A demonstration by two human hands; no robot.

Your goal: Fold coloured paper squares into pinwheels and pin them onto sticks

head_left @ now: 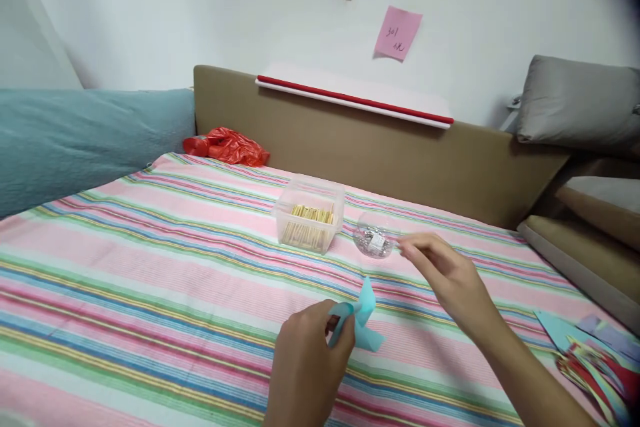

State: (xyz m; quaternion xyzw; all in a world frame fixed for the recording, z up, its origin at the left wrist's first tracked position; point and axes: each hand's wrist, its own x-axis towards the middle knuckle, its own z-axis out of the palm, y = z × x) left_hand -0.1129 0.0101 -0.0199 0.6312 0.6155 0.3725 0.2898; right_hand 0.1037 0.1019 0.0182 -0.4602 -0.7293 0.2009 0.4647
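My left hand (307, 363) is closed around a folded light-blue paper piece (361, 321), holding it just above the striped cloth. My right hand (443, 273) reaches forward with fingertips pinched together beside a small round clear container (374, 235) of silvery pins; whether anything is between the fingers I cannot make out. A clear plastic box (310, 212) filled with thin wooden sticks stands just left of the round container.
A striped sheet (150, 267) covers the surface. A red plastic bag (227, 145) lies at the far edge by a brown headboard (400, 160). Coloured paper sheets (595, 353) are piled at the right. A teal blanket (75, 140) is at left.
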